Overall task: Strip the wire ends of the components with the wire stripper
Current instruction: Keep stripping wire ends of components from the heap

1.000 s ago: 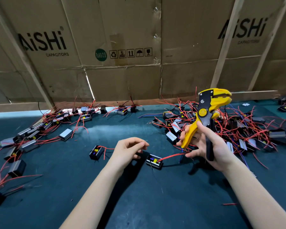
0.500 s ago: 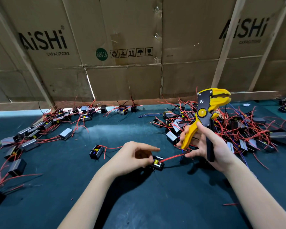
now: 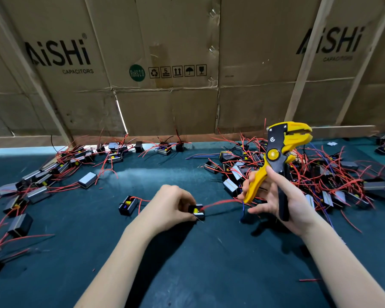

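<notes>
My left hand [image 3: 172, 205] pinches a small black component [image 3: 197, 211] with a yellow part, just above the dark green mat. Its red wire [image 3: 220, 202] runs right toward my right hand [image 3: 282, 201]. That hand holds the yellow and black wire stripper [image 3: 276, 158] upright by its handles, jaws pointing right and holding nothing. A thin blue wire [image 3: 243, 210] hangs below the right hand's fingers.
A big pile of components with red wires [image 3: 333, 174] lies behind my right hand. Another row of components [image 3: 53, 172] curves along the left. One lone component [image 3: 128, 205] sits left of my left hand. A cardboard wall [image 3: 169, 70] closes the back.
My left hand reached right, took hold of the black component on the mat and lifted it slightly. The right hand with the stripper stayed almost still.
</notes>
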